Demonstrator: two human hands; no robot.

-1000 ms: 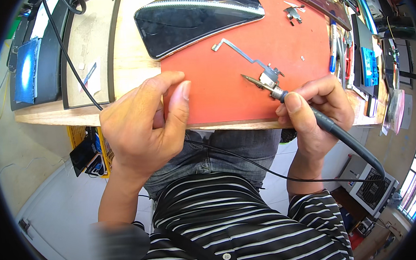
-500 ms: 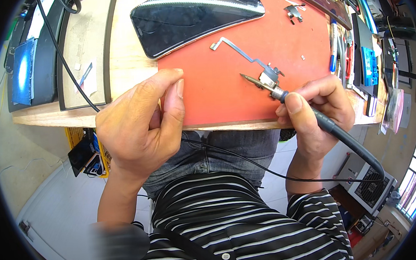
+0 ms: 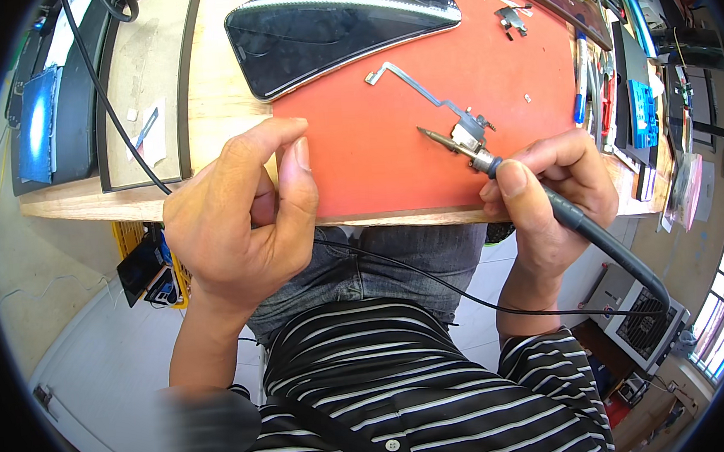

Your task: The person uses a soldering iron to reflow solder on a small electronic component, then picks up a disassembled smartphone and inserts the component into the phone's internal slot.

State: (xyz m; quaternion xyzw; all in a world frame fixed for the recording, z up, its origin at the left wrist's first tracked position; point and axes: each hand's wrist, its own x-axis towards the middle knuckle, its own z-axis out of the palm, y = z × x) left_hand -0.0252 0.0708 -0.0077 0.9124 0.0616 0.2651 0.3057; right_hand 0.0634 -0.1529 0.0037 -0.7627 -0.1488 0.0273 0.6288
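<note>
Smooth orange mat (image 3: 366, 163) on pale wooden bench (image 3: 230, 106), white floor tiles (image 3: 501, 265) below; right hand (image 3: 535, 215) grips tapered soldering iron (image 3: 573, 220); left hand (image 3: 232, 209) curled, hold unclear

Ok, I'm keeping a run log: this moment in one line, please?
left hand: nothing visible in grasp; right hand: gripping soldering iron; flex cable: on red mat; dark-screened device: partly on mat
</note>
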